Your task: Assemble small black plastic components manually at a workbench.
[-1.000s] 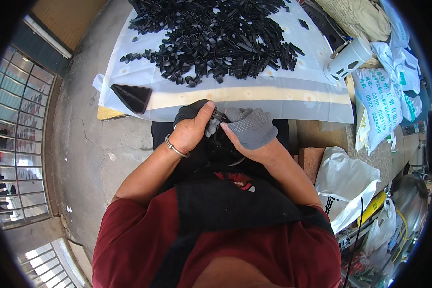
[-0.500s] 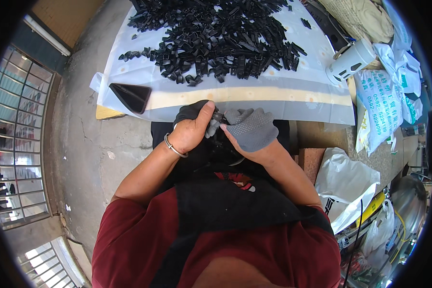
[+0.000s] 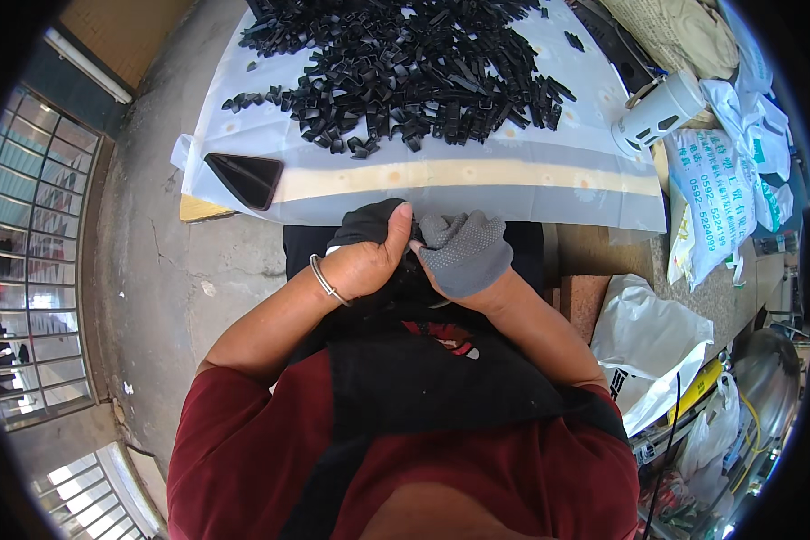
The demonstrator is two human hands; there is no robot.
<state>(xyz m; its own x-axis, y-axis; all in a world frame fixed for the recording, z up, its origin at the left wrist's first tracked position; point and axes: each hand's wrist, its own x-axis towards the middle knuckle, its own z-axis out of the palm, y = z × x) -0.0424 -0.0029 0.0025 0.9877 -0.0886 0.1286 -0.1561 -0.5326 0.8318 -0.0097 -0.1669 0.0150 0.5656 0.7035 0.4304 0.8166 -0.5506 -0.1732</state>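
Observation:
Both hands are held together over my lap, just short of the table's near edge. My left hand (image 3: 374, 250), in a black fingerless glove with a bracelet at the wrist, is closed with its thumb pointing up. Close on its right, my right hand (image 3: 463, 254) wears a grey dotted glove and has its fingers curled in. They grip a small black plastic piece between them, mostly hidden by the fingers and dark against the black apron (image 3: 441, 382). Many similar black plastic pieces (image 3: 405, 76) lie heaped on the table ahead.
A pale plastic cover (image 3: 549, 166) with flowers lies over the table. On its near left corner rests a dark phone (image 3: 247, 180). A white tumbler (image 3: 659, 112) stands at the right, beside printed plastic bags (image 3: 715, 202). Lower right is a white bag (image 3: 648, 337) near a brick (image 3: 584, 304).
My left hand has shifted slightly right and down, its thumb now more upright. My right hand has moved a little down and left. The black piece, visible between them before, is now mostly covered.

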